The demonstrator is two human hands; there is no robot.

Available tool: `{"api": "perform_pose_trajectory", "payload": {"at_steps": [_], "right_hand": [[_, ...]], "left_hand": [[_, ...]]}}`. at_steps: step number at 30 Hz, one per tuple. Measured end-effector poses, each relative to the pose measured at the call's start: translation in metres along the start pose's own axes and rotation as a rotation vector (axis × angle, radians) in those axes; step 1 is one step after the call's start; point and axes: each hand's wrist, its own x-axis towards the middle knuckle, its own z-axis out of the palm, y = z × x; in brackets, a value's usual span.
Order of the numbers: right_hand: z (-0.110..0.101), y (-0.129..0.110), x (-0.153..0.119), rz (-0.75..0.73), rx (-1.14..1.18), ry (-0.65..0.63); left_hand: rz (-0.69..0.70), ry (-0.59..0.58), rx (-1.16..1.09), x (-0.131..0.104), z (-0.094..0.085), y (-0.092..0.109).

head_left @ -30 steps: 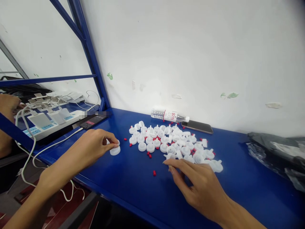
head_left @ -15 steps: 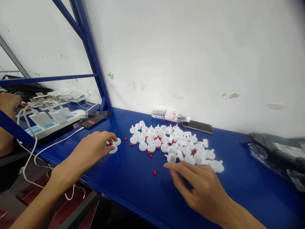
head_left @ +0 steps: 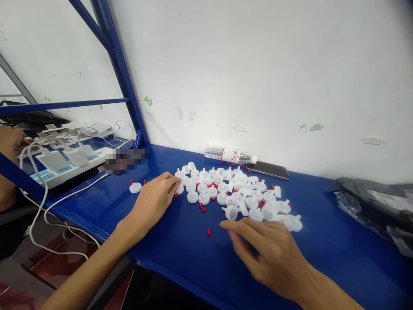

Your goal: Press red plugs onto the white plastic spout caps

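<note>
My left hand (head_left: 158, 191) is at the left edge of a heap of white plastic spouted caps (head_left: 222, 198). Its thumb and fingers pinch at the spout of one white spouted cap (head_left: 180, 189), which still lies on the blue tabletop and is partly covered by the fingertips. My right hand (head_left: 267, 254) rests at the heap's near side, forefinger stretched out and a gap below it to the thumb; I see nothing held. Close to its fingertip is a tipped white cap (head_left: 231, 212). A small red cap (head_left: 209, 232) lies nearby on the table.
A white cap (head_left: 135, 187) sits apart at left. Behind the heap are a water bottle (head_left: 230, 155) and a phone (head_left: 267, 169). Dark plastic bags (head_left: 371, 206) lie right. Left are a power strip (head_left: 74, 165), cables and a blue frame (head_left: 124, 77); another person's arm (head_left: 8, 163) shows beyond.
My left hand has moved right, from the separate white pieces to the heap's left edge. A white cap at left has come into sight. My right hand has stayed nearly still.
</note>
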Motion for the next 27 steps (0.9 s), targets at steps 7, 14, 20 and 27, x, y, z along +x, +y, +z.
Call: {"api": "perform_pose_trajectory", "payload": {"at_steps": [7, 14, 20, 27], "right_hand": [[-0.002, -0.002, 0.000, 0.060, -0.010, 0.066], [-0.004, -0.003, 0.000, 0.127, -0.011, -0.039], [-0.003, -0.002, 0.001, 0.124, -0.010, -0.001], [-0.004, 0.002, 0.003, 0.138, -0.057, 0.011]], "left_hand": [[-0.013, 0.130, -0.103, -0.014, -0.030, 0.014], [0.150, -0.099, -0.649, -0.045, -0.029, 0.071], [0.099, -0.149, -0.620, -0.044, -0.015, 0.067], [0.216, -0.391, -0.431, -0.043, 0.007, 0.054]]}}
